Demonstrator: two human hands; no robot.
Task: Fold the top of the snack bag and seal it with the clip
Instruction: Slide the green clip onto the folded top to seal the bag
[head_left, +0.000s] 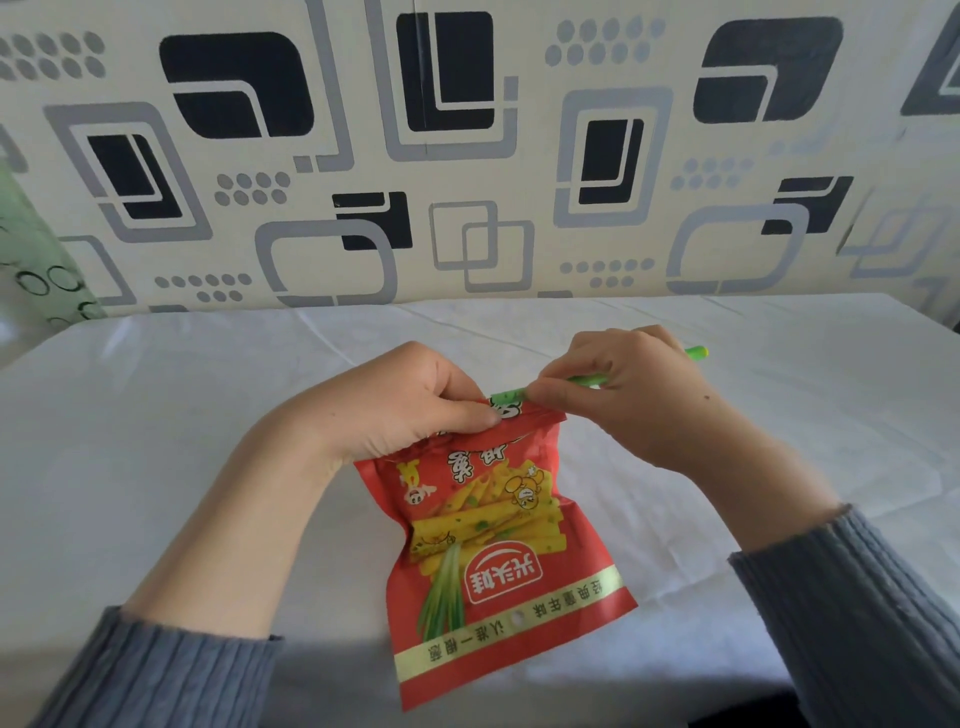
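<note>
A crinkled red snack bag (498, 535) lies on the tabletop (156, 441); left hand (410, 405) fingers pinch its folded top, and right hand (623, 384) fingers pinch the green clip (587, 382) there.

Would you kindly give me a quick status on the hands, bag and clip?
Left hand pinches snack bag top. Right hand holds green clip at the fold. Nothing in the way.
</note>
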